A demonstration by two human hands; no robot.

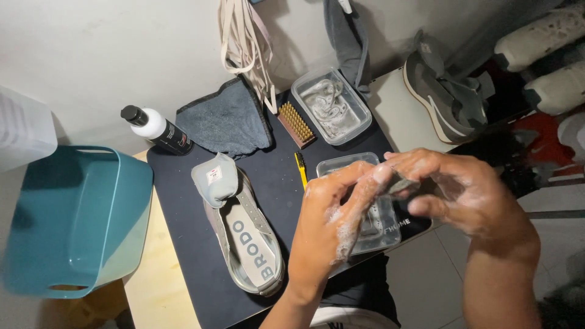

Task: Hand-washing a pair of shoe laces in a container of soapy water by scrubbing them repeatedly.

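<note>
A small dark grey soapy piece (401, 183) — too hidden between the fingers to say whether it is cloth or a lace — sits pinched between both hands just above the clear rectangular plastic tub (341, 166) at the near right of the black rubber mat (183, 244). The left hand (332, 222) is lathered white along the thumb and palm, fingers closed up against the piece, and the right hand (460, 192) curls over it from the other side, thumb and fingertips pressing on it, so the two hands meet around it. To my eye the rubbing would go best with the piece kept over that tub so suds drip in and not onto the mat, and worked along in short stretches with the grip shifted bit by bit. Left of the hands lies a grey unlaced sneaker (244, 234) with its tongue pulled up and its pale insole showing. Beyond it are a yellow-handled small brush (300, 169), a wooden brush with tan bristles (296, 123), a second clear tub holding pale wet laces (331, 105), a folded dark grey towel (225, 119) and a white bottle with a black cap (155, 129) — and a teal plastic basin (73, 219) stands off the mat's left edge.
</note>
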